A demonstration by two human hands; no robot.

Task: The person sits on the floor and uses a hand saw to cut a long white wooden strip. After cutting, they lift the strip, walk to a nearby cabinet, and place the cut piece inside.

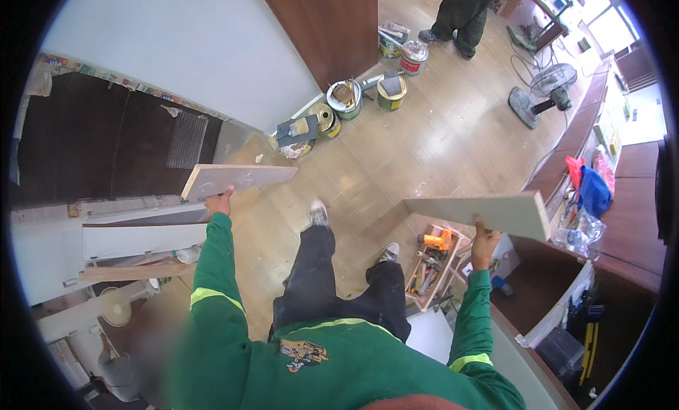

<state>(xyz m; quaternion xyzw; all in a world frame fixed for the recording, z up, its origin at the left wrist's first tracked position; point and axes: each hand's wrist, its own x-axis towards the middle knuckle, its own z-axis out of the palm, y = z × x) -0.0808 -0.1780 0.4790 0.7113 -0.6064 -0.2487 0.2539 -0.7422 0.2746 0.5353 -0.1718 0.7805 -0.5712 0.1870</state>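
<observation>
My left hand (220, 201) is closed on the lower edge of a wooden board (247, 175), pale brown with a light cut end and faint marks on its face. On the other side, my right hand (485, 242) grips a second, greyish board (460, 209) by its lower edge, the thumb lying on its face. Both boards are held out in front of me, well apart from each other. Below the greyish board a wooden tool tray (426, 283) stands on the floor, with an orange power drill (436, 239) and several hand tools in it.
Several paint cans (344, 99) stand along the cabinet ahead. A person (460, 18) stands beyond them, and a fan (541, 95) with trailing cables is at far right. A brown cabinet (527, 286) with tools flanks my right; white panels (141, 240) lie at left.
</observation>
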